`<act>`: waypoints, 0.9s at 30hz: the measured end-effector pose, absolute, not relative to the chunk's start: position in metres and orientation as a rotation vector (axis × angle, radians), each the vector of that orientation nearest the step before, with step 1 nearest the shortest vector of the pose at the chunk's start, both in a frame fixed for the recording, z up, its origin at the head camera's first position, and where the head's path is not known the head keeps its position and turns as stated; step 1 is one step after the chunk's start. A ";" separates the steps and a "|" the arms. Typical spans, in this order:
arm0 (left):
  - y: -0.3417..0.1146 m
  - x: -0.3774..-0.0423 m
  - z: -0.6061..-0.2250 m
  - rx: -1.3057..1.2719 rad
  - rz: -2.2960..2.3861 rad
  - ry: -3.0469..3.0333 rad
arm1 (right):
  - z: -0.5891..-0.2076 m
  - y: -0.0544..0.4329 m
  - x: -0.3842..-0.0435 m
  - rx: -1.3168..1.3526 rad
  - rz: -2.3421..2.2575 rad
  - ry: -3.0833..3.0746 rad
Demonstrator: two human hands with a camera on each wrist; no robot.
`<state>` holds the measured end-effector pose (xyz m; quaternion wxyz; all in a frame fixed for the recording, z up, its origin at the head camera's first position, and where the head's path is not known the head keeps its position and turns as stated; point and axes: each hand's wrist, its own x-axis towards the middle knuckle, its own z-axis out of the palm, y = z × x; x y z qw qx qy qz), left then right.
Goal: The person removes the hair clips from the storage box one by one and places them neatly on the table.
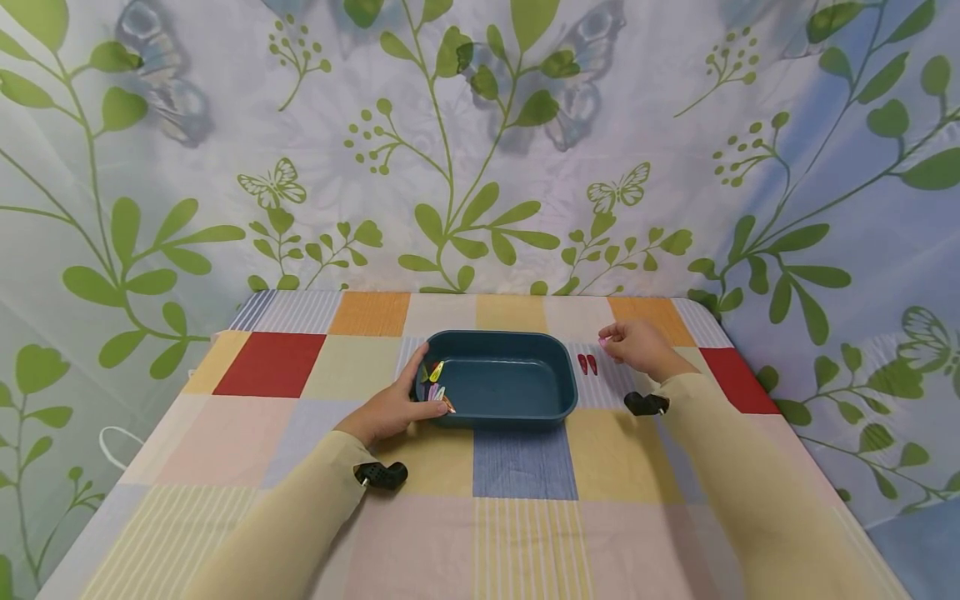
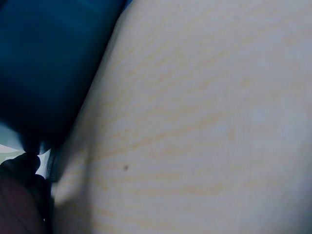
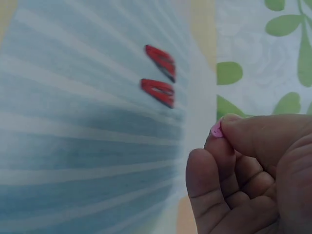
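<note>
A dark teal plastic basin [image 1: 498, 419] stands on the table. My left hand [image 1: 393, 407] grips its left end, with the thumb over the front left rim and the fingers along the outer side. Inside the basin's left end lie several hair clips [image 1: 437, 372], among them yellow, purple and orange ones. To the right of the basin my right hand [image 1: 640, 347] pinches a small pink hair clip [image 3: 217, 129] between thumb and forefinger, mostly hidden by the fingertips. Two red hair clips [image 1: 587, 364] lie side by side on the cloth between the basin and that hand.
A patchwork-patterned cloth [image 1: 525, 542] covers the table. Behind it hangs a white curtain [image 1: 315, 125] with green leaves and butterflies. A white cable loop [image 1: 112, 446] shows past the table's left edge. Each sleeve carries a small black wrist device [image 1: 384, 476].
</note>
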<state>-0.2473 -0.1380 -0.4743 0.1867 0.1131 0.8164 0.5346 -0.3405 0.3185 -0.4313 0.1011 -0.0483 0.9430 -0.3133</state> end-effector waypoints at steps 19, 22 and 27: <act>-0.138 -0.247 -0.472 0.323 1.495 2.296 | -0.452 0.316 -0.340 -0.122 -0.883 2.745; -0.138 -0.246 -0.471 0.320 1.489 2.300 | -0.452 0.315 -0.339 -0.116 -0.864 2.758; -0.138 -0.247 -0.472 0.320 1.470 2.313 | -0.450 0.313 -0.337 -0.104 -0.828 2.774</act>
